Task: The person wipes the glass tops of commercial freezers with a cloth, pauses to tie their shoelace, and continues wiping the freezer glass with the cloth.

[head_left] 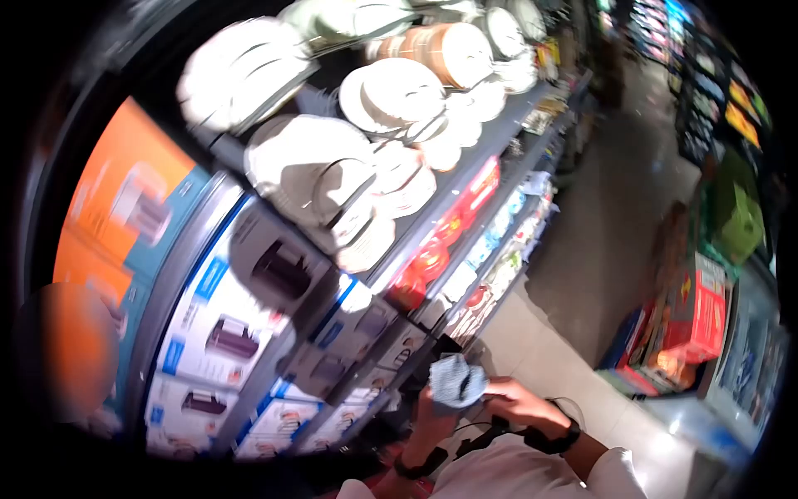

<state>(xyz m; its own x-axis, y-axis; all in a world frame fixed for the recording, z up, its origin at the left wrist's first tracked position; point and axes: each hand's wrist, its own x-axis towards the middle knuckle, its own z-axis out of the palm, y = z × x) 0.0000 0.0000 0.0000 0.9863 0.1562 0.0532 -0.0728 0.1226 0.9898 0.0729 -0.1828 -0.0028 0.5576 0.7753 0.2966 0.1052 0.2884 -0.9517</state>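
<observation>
A crumpled blue-grey cloth [455,382] is bunched up in front of my body, low in the head view. My left hand [431,422] grips it from below and the left, its fingers partly hidden by the fabric. From the right, my right hand [522,406] pinches the cloth's edge with its fingertips. Dark bands circle both wrists. A thin dark cord [472,428] runs between my hands, close to my white shirt [515,470].
Shelves at left carry white plates and bowls [395,91], with boxed kettles [233,337] below and orange boxes [125,191] at far left. A tiled aisle [573,349] runs along the right. Beyond it stand a red box [698,320] and a green bag [736,220].
</observation>
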